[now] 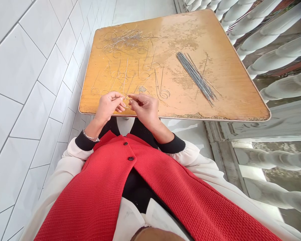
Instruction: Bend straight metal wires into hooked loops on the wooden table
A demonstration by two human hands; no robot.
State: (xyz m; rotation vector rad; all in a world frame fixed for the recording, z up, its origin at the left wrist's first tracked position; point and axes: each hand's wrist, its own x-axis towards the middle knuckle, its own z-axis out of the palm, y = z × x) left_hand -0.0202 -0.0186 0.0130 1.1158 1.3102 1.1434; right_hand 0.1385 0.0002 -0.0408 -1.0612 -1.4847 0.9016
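My left hand and my right hand meet at the table's near edge, fingertips pinched close together. Between them is a thin wire, its straight end pointing away from me and a curved part at the fingertips. Both hands seem closed on this one wire; the exact grip is too small to see. Just beyond my fingers lie several bent wires with curled ends. A little heap of tiny pieces, too small to name, sits near my right hand.
A wooden table with a worn, peeling top stands before me. At its far left is a tangle of curled wires; to the right lies a bundle of straight grey wires. A tiled wall runs left, a white balustrade right.
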